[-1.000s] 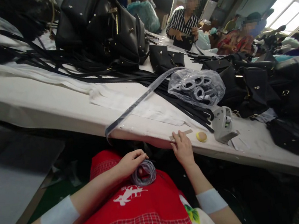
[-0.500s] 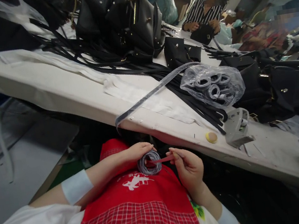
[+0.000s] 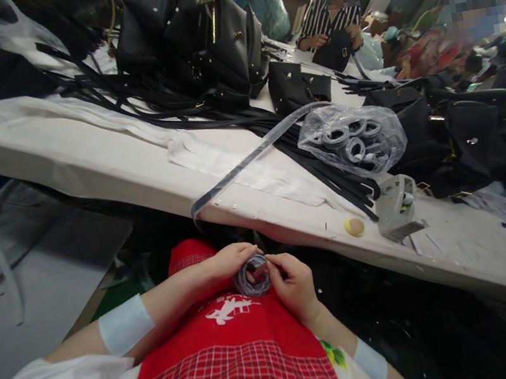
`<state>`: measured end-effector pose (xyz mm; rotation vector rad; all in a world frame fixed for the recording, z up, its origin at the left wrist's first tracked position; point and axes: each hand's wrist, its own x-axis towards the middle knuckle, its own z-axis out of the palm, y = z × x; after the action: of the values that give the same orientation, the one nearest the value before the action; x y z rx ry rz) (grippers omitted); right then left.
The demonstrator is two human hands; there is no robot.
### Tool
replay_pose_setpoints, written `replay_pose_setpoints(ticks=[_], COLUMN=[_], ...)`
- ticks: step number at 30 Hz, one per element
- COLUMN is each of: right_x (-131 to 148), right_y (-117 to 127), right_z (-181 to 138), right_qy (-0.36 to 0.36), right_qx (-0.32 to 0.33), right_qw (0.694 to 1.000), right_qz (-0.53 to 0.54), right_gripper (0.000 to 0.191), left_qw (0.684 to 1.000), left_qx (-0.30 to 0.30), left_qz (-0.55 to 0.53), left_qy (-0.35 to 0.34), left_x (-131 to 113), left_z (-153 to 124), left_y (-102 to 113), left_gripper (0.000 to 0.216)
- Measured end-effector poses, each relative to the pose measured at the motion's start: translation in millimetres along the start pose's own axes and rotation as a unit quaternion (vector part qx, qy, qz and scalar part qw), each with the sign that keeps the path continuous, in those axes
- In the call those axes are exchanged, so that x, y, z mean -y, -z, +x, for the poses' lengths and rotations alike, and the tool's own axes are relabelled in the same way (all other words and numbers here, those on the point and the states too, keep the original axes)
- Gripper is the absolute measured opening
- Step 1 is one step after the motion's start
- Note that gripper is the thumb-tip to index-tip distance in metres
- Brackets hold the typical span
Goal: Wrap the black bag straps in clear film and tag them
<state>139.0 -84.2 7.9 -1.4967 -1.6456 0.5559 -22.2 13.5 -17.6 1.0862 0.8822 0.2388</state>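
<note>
Low in front of the red apron, my left hand (image 3: 235, 256) is closed around a grey coil of thin bands (image 3: 254, 291), its fingers over the far side. A red strip (image 3: 261, 271) shows within the ring of the coil. At the coil's right edge, my right hand (image 3: 294, 282) pinches thumb and fingers together on the red strip, close against the coil. The strip's end is hidden by these fingers.
On the white table (image 3: 98, 156) lie a clear bag of grey rings (image 3: 353, 138), black straps (image 3: 316, 166), a tape dispenser (image 3: 397, 205) and a yellow-rimmed round piece (image 3: 354, 226). Black handbags (image 3: 225, 46) stand behind. Across the table, a person in stripes (image 3: 327, 21) handles a black bag.
My right hand has moved left to the coil, shortening the visible length of red strip between them. My left hand still holds the coil. The view has shifted slightly.
</note>
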Motion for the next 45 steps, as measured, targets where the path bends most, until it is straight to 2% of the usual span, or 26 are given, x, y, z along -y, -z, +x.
replay_pose_setpoints(ticks=[3,8,12,16,19,25,28,30,32,35,38,40,42,45], right_x=[1.5,5.1,4.7,-3.5,-12.9,-27.0,-31.6,-33.0,-32.5,-28.6,-22.2,-17.3,-12.7,-12.8], right_y=[4.1,6.0,5.3,4.0,1.3,-7.5,-14.9,-20.8,-25.7,-27.4,-21.4,-14.5,-7.3,-0.7], right_z=[-2.2,-8.4,-7.9,1.3,9.7,19.6,19.9,18.8,17.5,17.4,19.6,21.0,21.0,20.3], right_qy=[-0.010,0.004,0.004,-0.046,-0.120,-0.280,-0.361,-0.393,-0.397,-0.368,-0.308,-0.278,-0.258,-0.237], right_qx=[0.017,0.034,0.035,0.007,-0.024,0.032,0.084,0.122,0.121,0.073,0.051,0.050,0.058,0.091], right_qw=[0.999,0.998,0.999,0.999,0.989,0.917,0.859,0.809,0.786,0.808,0.859,0.889,0.908,0.919], right_qz=[-0.028,-0.050,-0.027,0.018,0.083,0.283,0.354,0.419,0.459,0.455,0.405,0.360,0.324,0.301], right_gripper=[0.020,0.021,0.021,0.016,0.017,0.035,0.049,0.045,0.035,0.033,0.028,0.026,0.028,0.038], left_qw=[1.000,0.995,0.995,0.986,0.969,0.952,0.957,0.957,0.955,0.941,0.916,0.907,0.911,0.927], left_qx=[-0.006,-0.046,-0.019,-0.033,-0.029,-0.075,-0.073,-0.066,-0.070,-0.091,-0.128,-0.162,-0.176,-0.150], left_qz=[0.022,0.080,0.089,0.144,0.202,0.241,0.212,0.201,0.204,0.237,0.273,0.284,0.282,0.259], left_qy=[0.006,-0.034,-0.039,-0.082,-0.141,-0.172,-0.185,-0.197,-0.204,-0.226,-0.265,-0.266,-0.246,-0.226], left_x=[-2.0,-9.9,-15.8,-21.6,-24.5,-16.8,-15.4,-17.0,-18.7,-19.6,-19.7,-19.7,-18.3,-9.6], left_z=[-0.5,-3.6,-9.9,-18.7,-25.7,-31.8,-33.0,-34.5,-36.7,-41.2,-44.2,-43.7,-41.2,-30.6], left_y=[1.8,7.0,2.2,-6.3,-11.4,-22.6,-28.1,-31.0,-33.1,-34.1,-33.1,-32.0,-30.8,-26.5], left_gripper=[0.062,0.045,0.044,0.039,0.036,0.029,0.025,0.021,0.020,0.021,0.022,0.026,0.031,0.037])
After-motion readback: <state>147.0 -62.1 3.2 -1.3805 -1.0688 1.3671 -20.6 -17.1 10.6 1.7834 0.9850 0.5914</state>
